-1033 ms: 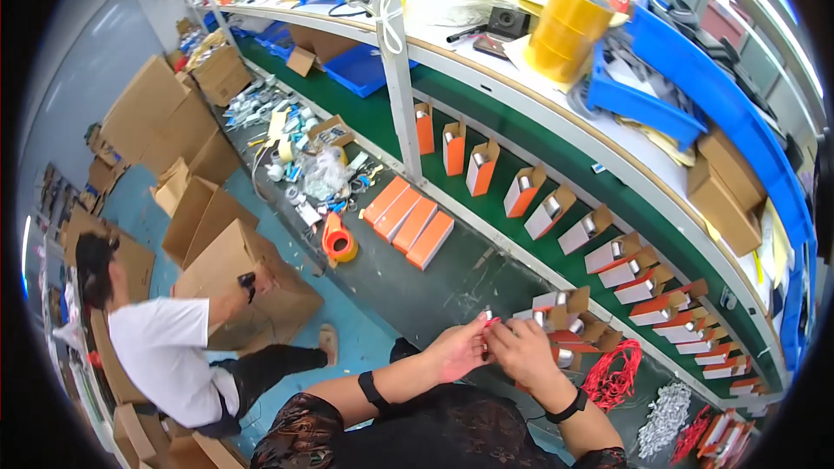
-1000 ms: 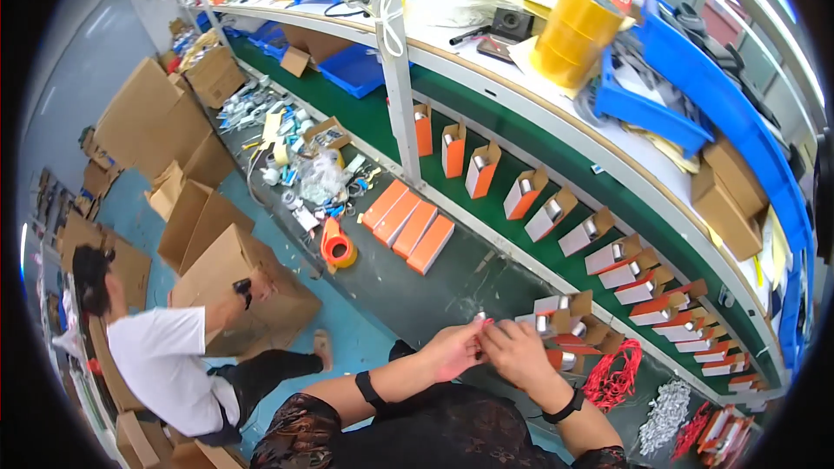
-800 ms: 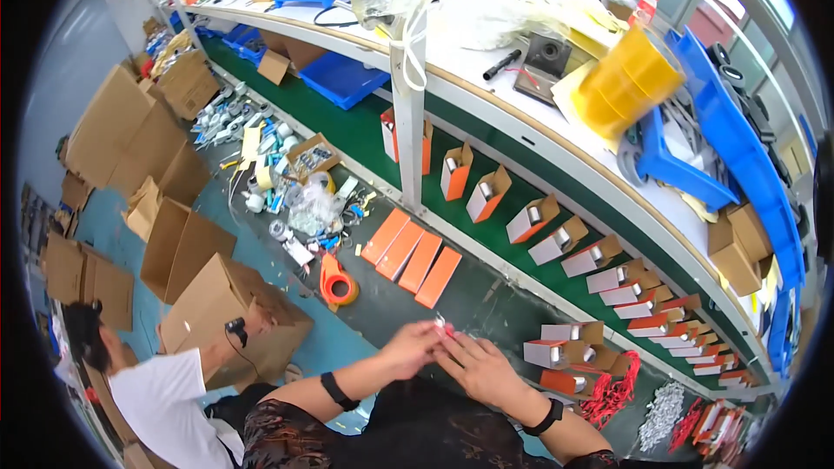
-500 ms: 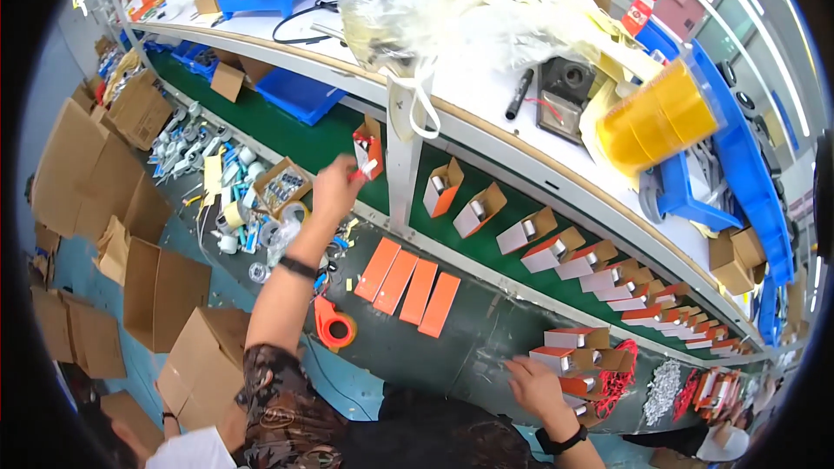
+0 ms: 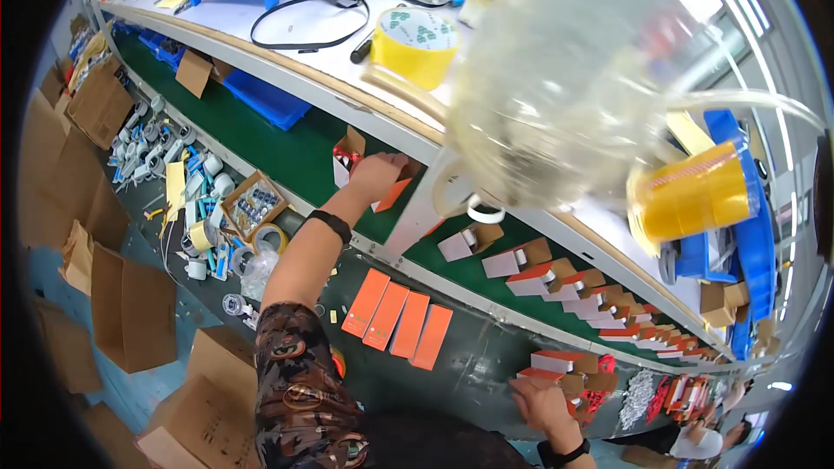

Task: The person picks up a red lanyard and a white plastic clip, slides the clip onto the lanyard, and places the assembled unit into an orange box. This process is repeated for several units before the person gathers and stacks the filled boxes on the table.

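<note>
My left hand [image 5: 378, 178] reaches in under the bench, its fingers curled between two open cartons. The carton on its left [image 5: 341, 172] is white and orange with a raised brown flap and red pieces inside. Below its fingers is another orange carton [image 5: 393, 196]. The fingertips are hidden, so what they hold cannot be made out. At the lower right my right hand [image 5: 540, 406] has its fingers closed at the near end of a small orange box [image 5: 540, 375], in a group of open boxes [image 5: 565, 360]. Four-sided flat orange boxes [image 5: 387, 316] lie side by side between the hands.
A row of open boxes [image 5: 591, 300] runs along the green shelf. The bench post [image 5: 417, 213] stands right of my left hand. A hazy clear container [image 5: 556, 87] hangs overhead. Loose parts [image 5: 156, 148], a parts tray [image 5: 252, 204] and cardboard cartons [image 5: 130, 308] fill the left.
My left hand has moved further in over the cartons; the white-and-red piece it held is now hidden. My right hand has gone from spread fingers beside the boxes to closing at one. The view has shifted.
</note>
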A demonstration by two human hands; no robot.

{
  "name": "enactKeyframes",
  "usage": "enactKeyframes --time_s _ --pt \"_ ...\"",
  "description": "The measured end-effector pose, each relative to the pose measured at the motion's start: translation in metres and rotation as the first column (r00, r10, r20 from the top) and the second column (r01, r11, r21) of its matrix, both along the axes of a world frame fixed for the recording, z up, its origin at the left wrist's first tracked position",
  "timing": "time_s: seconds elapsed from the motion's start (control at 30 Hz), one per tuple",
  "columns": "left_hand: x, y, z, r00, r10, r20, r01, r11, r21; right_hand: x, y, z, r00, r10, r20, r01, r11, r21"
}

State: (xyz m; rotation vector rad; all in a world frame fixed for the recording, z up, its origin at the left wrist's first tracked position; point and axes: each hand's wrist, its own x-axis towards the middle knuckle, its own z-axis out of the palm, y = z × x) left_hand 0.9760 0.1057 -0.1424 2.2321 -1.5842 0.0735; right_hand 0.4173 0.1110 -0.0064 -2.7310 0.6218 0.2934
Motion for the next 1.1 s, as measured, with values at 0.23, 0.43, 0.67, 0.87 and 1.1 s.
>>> enactKeyframes --time_s 0.23,0.43,0.67,0.87,1.1 --pt "0.038 0.072 0.012 0.975 0.184 -0.122 -0.220 0.778 -0.589 0.201 -0.083 0.001 0.924 0.247 0.292 -0.202 0.963 -0.175" --pt "0.059 0.085 -0.070 0.845 0.359 -0.397 -0.523 0.712 -0.469 0.410 -0.111 -0.054 0.891 -0.396 0.224 0.177 0.755 0.631" --pt "0.065 0.077 -0.065 0.758 0.186 -0.625 -0.466 0.825 -0.320 0.508 -0.104 -0.162 0.916 0.190 0.354 -0.133 0.975 -0.179" --pt "0.050 0.084 -0.053 0.681 0.351 -0.642 -0.703 0.559 -0.440 0.475 -0.142 -0.167 0.873 -0.415 0.255 0.227 0.810 0.541" --pt "0.041 0.105 -0.049 0.838 0.414 -0.356 -0.540 0.539 -0.646 0.220 -0.209 -0.067 0.827 -0.479 0.295 0.250 0.782 0.571"
